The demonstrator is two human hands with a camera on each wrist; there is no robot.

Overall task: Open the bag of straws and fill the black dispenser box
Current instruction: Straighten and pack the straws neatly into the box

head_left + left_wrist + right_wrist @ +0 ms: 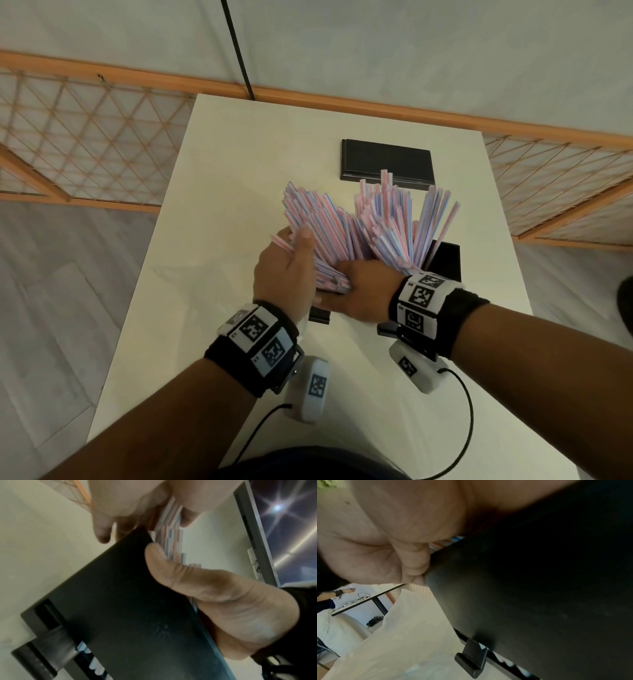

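Observation:
A thick bundle of red- and blue-striped straws (359,226) stands fanned out in the black dispenser box (445,260), which the straws and both hands mostly hide. My left hand (287,270) grips the bundle's left side, thumb on top. In the left wrist view its thumb (171,568) lies by the box wall (120,608) with straws (173,538) behind. My right hand (363,287) wraps the straws' lower ends; its fingers are hidden. The right wrist view shows its palm (385,534) against the box (522,588). Straw ends (505,661) show in the box's bottom slot.
The black lid (387,164) lies flat behind the box on the white table (239,154). A clear plastic bag (178,274) lies left of my hands. Wooden lattice panels (85,137) flank the table. Another person's arm (342,592) reaches over a distant table.

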